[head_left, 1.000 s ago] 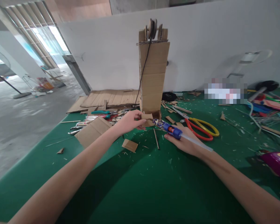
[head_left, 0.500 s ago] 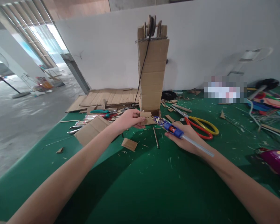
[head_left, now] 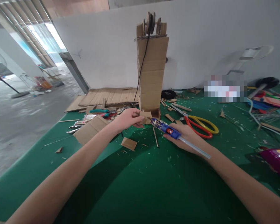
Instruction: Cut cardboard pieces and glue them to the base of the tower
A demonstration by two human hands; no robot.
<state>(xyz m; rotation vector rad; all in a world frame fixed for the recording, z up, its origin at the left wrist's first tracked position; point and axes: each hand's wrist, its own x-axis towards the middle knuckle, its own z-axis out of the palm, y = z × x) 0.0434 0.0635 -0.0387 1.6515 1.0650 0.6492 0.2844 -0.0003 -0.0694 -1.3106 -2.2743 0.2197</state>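
Note:
Between the fingers of my left hand [head_left: 130, 118] is a small cardboard piece [head_left: 145, 117], held close to the foot of a tall cardboard tower [head_left: 151, 71]. My right hand [head_left: 182, 135] is wrapped round a blue glue gun [head_left: 169, 130], a clear glue stick [head_left: 194, 147] jutting from its rear. The gun's tip is at the right side of the held piece; whether they touch I cannot tell. At the tower's top sits a cardboard pulley wheel [head_left: 150, 23] with a black cord [head_left: 143, 60] hanging from it. A thin stick [head_left: 155, 137] lies below the gun.
Scissors [head_left: 200, 124] with red and yellow handles lie to the right. A loose cardboard rectangle [head_left: 129, 143], a larger cardboard piece [head_left: 90, 129] and teal-handled pliers [head_left: 99, 111] lie to the left. A purple object [head_left: 274, 160] stands at the right edge of the green table [head_left: 140, 193].
The glue gun has shifted slightly left, its tip moving along the held cardboard piece. My left hand keeps its hold almost unmoved. The whole view has tilted slightly.

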